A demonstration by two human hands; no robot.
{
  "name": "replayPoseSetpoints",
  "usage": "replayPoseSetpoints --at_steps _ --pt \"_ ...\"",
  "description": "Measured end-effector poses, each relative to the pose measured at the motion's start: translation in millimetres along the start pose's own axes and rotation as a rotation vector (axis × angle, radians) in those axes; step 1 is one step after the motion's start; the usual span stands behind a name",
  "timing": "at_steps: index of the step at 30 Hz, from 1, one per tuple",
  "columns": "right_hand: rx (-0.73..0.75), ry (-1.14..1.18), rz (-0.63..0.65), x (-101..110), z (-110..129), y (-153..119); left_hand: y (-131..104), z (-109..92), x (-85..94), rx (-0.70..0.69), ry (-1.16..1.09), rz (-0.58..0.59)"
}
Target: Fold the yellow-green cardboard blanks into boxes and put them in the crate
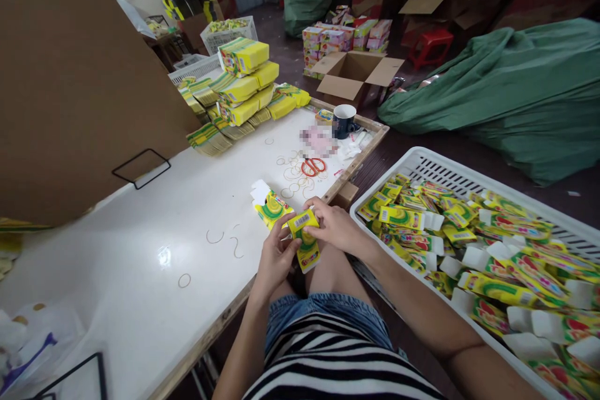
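Both my hands hold one small yellow-green printed carton [305,239] over my lap, at the white table's [140,250] front edge. My left hand [275,256] grips its left side from below. My right hand [334,224] pinches its top end, where a barcode shows. Another folded carton [269,203] with an open white flap lies on the table just left of my hands. A white plastic basket [424,162] to my right is filled with several of the same flat cartons [492,250].
Stacks of yellow cartons [244,81] stand at the table's far end. Red scissors [313,166], loose rubber bands [293,175] and a dark mug [344,120] lie toward the right edge. A brown cardboard sheet [70,75] leans at left. Open boxes and green sacks cover the floor beyond.
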State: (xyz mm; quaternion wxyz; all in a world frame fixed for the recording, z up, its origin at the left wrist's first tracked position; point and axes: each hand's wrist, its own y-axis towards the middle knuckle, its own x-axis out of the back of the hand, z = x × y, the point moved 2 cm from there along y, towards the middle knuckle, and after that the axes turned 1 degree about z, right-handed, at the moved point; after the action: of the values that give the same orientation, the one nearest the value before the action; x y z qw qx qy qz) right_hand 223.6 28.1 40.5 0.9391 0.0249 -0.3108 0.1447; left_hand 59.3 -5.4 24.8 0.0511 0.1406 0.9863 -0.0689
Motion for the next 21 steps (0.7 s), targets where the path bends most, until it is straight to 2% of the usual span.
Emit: replayPoseSetpoints --at_steps 5,8,10,13,17,21 --pt "-0.03 -0.246 -0.033 -6 8 1 -1 1 1.4 0.008 -0.023 -0.015" --pt "-0.008 -0.275 -0.06 -8 7 -1 0 2 3.9 0.025 -0.044 -0.047" --pt "0.074 -0.126 -0.033 -7 2 -2 0 1 6.9 0.027 -0.066 -0.08" --pt "0.166 0.253 0.007 -4 -9 -4 0 -2 9.1 0.019 -0.102 -0.077" --pt "0.09 0.617 -0.071 -13 -24 -2 3 -1 2.1 0.003 -0.098 -0.031" --pt "0.061 0.708 -0.119 -21 -26 -2 7 6 -11.0 -0.005 -0.09 0.002"
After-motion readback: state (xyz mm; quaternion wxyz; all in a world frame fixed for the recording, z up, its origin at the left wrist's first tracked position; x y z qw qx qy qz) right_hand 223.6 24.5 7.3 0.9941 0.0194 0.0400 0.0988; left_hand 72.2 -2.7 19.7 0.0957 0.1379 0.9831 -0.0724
